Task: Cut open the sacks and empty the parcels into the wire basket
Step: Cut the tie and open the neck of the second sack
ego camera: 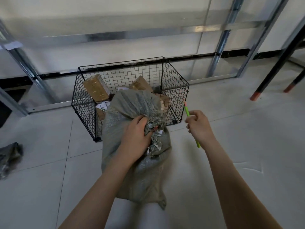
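Note:
A full grey woven sack [142, 171] stands on the floor in front of me, its top leaning over the near edge of a black wire basket [175, 83]. My left hand [135, 139] grips the frayed, bunched mouth of the sack. My right hand [198, 126] is off to the right of the sack and holds a thin green cutter [187, 111], tip pointing up and away. Brown parcels [96, 88] lie inside the basket.
An empty crumpled grey sack [9, 156] lies on the tiled floor at far left. Metal rack uprights [221, 38] stand along the white wall behind the basket. Dark table legs [277, 66] with orange feet slant at far right.

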